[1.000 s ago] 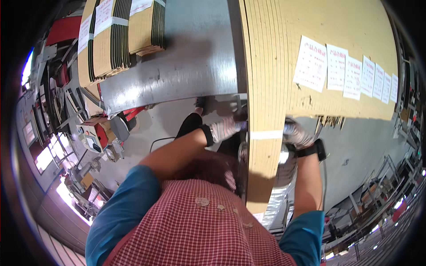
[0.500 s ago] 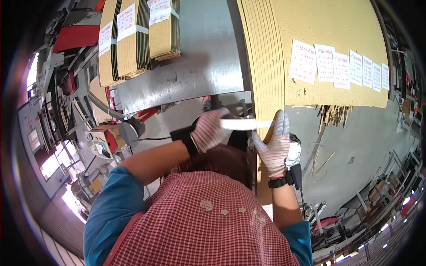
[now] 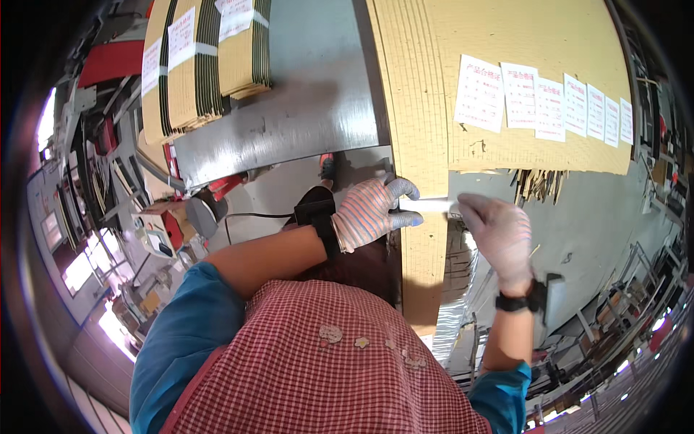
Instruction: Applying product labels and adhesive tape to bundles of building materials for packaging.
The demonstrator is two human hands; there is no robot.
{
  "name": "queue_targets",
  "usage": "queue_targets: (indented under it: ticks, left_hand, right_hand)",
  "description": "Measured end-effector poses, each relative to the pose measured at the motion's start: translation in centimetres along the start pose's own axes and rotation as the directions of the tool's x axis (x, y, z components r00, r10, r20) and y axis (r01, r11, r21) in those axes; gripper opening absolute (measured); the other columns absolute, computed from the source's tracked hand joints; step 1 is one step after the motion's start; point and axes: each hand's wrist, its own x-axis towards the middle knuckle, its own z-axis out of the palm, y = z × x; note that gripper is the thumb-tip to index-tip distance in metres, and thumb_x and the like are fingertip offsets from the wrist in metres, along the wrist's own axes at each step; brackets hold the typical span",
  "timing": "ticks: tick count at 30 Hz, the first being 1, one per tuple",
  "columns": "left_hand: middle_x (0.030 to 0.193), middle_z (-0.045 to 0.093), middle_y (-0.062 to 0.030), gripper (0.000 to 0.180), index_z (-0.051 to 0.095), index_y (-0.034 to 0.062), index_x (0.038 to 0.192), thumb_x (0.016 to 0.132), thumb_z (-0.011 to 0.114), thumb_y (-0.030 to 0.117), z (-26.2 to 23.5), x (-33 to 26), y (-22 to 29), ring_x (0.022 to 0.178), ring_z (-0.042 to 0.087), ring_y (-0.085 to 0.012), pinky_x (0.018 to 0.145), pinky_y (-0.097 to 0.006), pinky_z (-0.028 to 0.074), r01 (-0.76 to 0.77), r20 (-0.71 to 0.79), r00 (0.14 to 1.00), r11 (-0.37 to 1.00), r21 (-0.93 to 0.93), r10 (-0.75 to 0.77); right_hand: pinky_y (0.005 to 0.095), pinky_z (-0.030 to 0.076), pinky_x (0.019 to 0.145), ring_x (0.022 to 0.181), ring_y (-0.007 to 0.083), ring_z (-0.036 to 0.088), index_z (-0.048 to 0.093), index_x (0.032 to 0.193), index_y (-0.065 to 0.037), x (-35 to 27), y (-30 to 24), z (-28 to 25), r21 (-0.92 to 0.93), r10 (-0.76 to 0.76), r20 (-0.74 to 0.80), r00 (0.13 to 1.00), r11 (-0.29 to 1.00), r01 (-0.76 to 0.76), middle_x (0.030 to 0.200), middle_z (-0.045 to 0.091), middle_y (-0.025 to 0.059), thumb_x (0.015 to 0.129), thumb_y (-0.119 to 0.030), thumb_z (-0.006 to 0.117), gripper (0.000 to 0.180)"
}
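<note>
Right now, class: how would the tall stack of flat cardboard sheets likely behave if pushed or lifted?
The cardboard stack looks thick, so probably heavy. Its many loose sheet edges suggest layers could slide apart. The white strap between the left hand and right hand may bind them.

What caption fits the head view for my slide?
Gloved left hand and right hand pull a white strap across a cardboard stack.

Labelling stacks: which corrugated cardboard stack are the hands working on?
The big stack at centre-right carrying white paper sheets. Left hand and right hand hold a white strap across its edge; the smaller bundles upper left lie untouched.
</note>
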Motion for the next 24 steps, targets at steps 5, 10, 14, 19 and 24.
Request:
queue_targets:
  ticks: [5,10,14,19,24]
  left_hand:
    - [0.088,0.062,-0.0087,0.038,0.063,0.0092,0.104,0.080,0.083,0.032,-1.0,0.6,0.1,0.079,0.064,-0.0206,0.072,-0.032,0.052,-0.079,-0.013,0.997,0.991,-0.112,0.078]
    - [0.082,0.064,-0.0064,0.043,0.059,-0.0010,0.104,0.099,0.059,0.041,-4.3,5.0,0.0,0.066,0.062,-0.0137,0.054,-0.026,0.052,0.191,-0.135,0.920,0.722,-0.665,-0.367]
    - [0.066,0.055,-0.0048,0.059,0.047,-0.0017,0.110,0.097,0.058,0.054,-2.6,2.5,1.3,0.055,0.052,-0.0127,0.048,-0.031,0.045,0.422,0.105,0.884,0.683,-0.596,-0.455]
    - [0.091,0.066,-0.0105,0.063,0.042,-0.0038,0.130,0.098,0.058,0.048,2.5,-5.8,0.1,0.075,0.065,-0.0134,0.065,-0.028,0.055,0.397,0.532,0.837,0.809,-0.433,-0.126]
    - [0.084,0.063,-0.0034,0.046,0.060,0.0026,0.108,0.087,0.076,0.041,0.8,-5.8,-1.0,0.073,0.059,-0.0132,0.064,-0.030,0.050,0.303,0.360,0.923,0.840,-0.451,-0.140]
  right_hand:
    - [0.0377,0.054,0.066,0.073,0.0308,0.071,0.075,0.100,-0.007,0.2,5.7,5.9,-0.056,0.088,-0.190,0.978,0.993,-0.100,0.086,0.073,0.0156,0.093,-0.026,0.064,0.023]
    - [0.0398,0.055,0.064,0.073,0.0357,0.070,0.054,0.137,-0.002,-2.6,5.3,6.6,0.006,-0.038,-0.294,0.955,0.999,0.042,0.086,0.070,0.0232,0.098,-0.022,0.060,0.044]
    - [0.0435,0.053,0.069,0.077,0.0395,0.067,0.051,0.139,-0.001,-7.0,2.7,6.4,0.161,0.072,-0.133,0.989,0.986,-0.050,0.086,0.068,0.0221,0.098,-0.032,0.059,0.052]
    - [0.0413,0.054,0.074,0.079,0.0367,0.067,0.053,0.136,-0.006,-11.4,2.4,3.9,0.235,0.135,0.251,0.959,0.952,-0.196,0.093,0.068,0.0194,0.098,-0.034,0.059,0.048]
    - [0.0383,0.057,0.074,0.086,0.0325,0.071,0.060,0.129,-0.008,-7.1,-1.3,0.3,0.042,-0.108,0.172,0.979,0.994,0.102,0.101,0.071,0.0169,0.092,-0.047,0.065,0.054]
